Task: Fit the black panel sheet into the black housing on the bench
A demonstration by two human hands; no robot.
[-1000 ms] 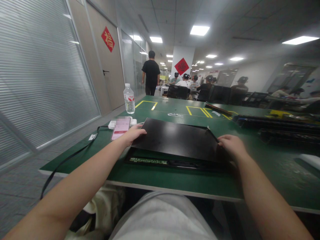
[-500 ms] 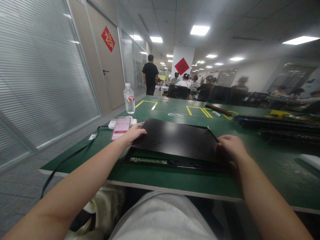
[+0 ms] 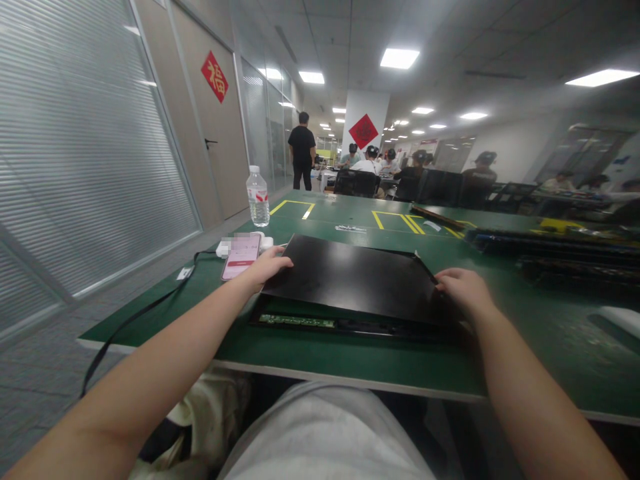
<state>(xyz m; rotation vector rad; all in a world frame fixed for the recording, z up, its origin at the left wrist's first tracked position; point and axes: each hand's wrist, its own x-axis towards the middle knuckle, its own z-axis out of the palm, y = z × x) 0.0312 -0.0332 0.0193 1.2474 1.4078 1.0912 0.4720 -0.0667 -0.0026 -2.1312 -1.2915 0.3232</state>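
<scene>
I see the black panel (image 3: pixel 350 277) near the desk's (image 3: pixel 360 363) front edge, just beyond the circuit board (image 3: pixel 297 322). The left hand (image 3: pixel 270 268) pinches its left edge; the right hand (image 3: pixel 466 291), its right. I judge it light, stiff, slippery, fragile: hold opposite edges.

1. Ceiling panels (image 3: pixel 400 59) glow overhead; the rest is dim and greyish.
2. A soft sheen lies on the black sheet (image 3: pixel 355 277).
3. Dark parts (image 3: pixel 550 243) on the surface (image 3: pixel 350 370) at right blur together.
4. Wide-angle stretch tilts the blinds (image 3: pixel 95 147) at left.
5. Pixelation covers part of the phone (image 3: pixel 241 267).
</scene>
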